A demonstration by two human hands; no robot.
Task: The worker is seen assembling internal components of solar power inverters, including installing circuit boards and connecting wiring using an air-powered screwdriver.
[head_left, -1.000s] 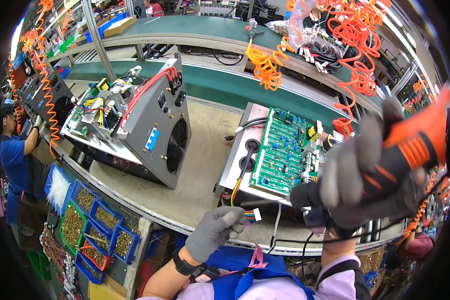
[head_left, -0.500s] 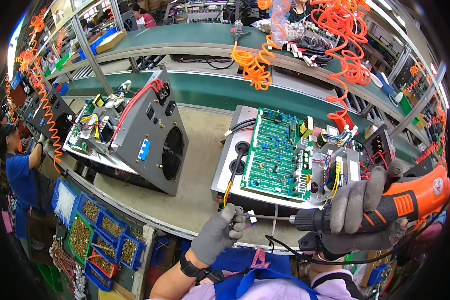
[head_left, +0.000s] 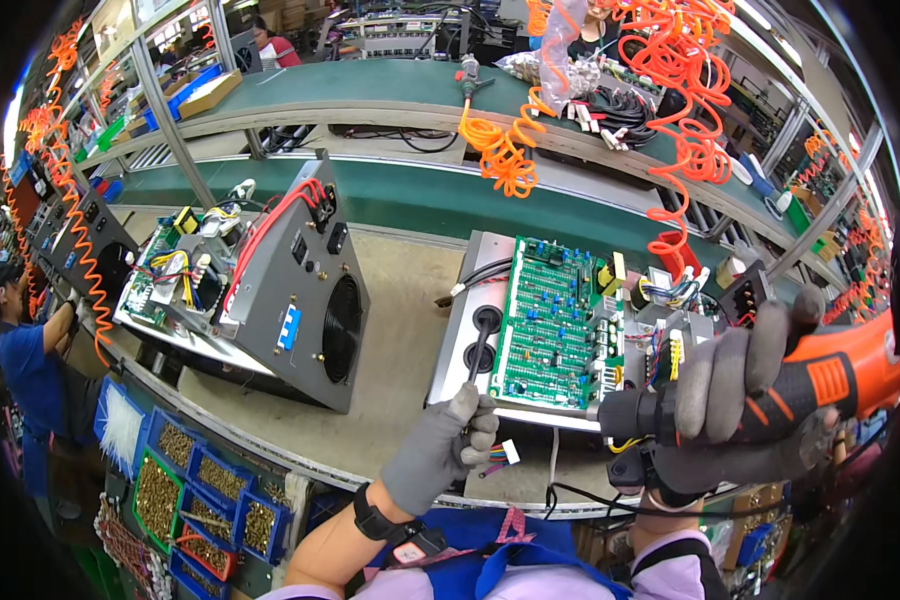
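Observation:
My left hand (head_left: 435, 455), in a grey glove, is closed round a black-sleeved cable (head_left: 472, 362) that comes out of a round grommet hole in the metal chassis (head_left: 452, 340). Below its fingers, coloured wires end in a white connector (head_left: 511, 452). My right hand (head_left: 740, 385), also gloved, is wrapped round an orange and black power screwdriver (head_left: 828, 380), held sideways over the chassis's near right corner. Its black nose points left; I cannot make out the bit. On the chassis lies a green circuit board (head_left: 550, 325), close to the screwdriver's nose.
A second unit with a grey fan panel (head_left: 300, 290) stands to the left. Blue bins of screws (head_left: 260, 525) sit near left. Orange coiled hoses (head_left: 685, 150) hang at the back right. A black cord (head_left: 670, 522) runs below my right hand. A person in blue (head_left: 35, 360) works at far left.
My left hand has gone from the coloured wires up to the black sleeve, nearer the grommet. The screwdriver's long bit, seen before beside my left hand, no longer shows. The view has shifted slightly.

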